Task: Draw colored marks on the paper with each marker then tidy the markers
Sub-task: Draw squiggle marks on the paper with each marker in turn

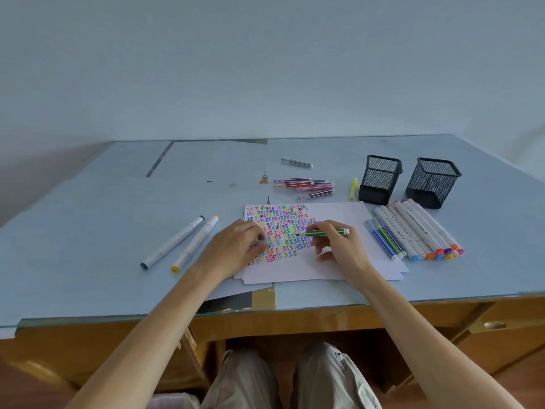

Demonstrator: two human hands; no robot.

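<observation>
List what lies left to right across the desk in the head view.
Two white markers → left hand → green marker in the right hand → row of markers → right mesh cup.

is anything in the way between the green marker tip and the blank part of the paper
Nothing visible. The right hand holds the green marker uncapped, its tip at the edge of the colored marks on the paper. The left hand rests on the sheet's left side, away from the blank area.
</observation>
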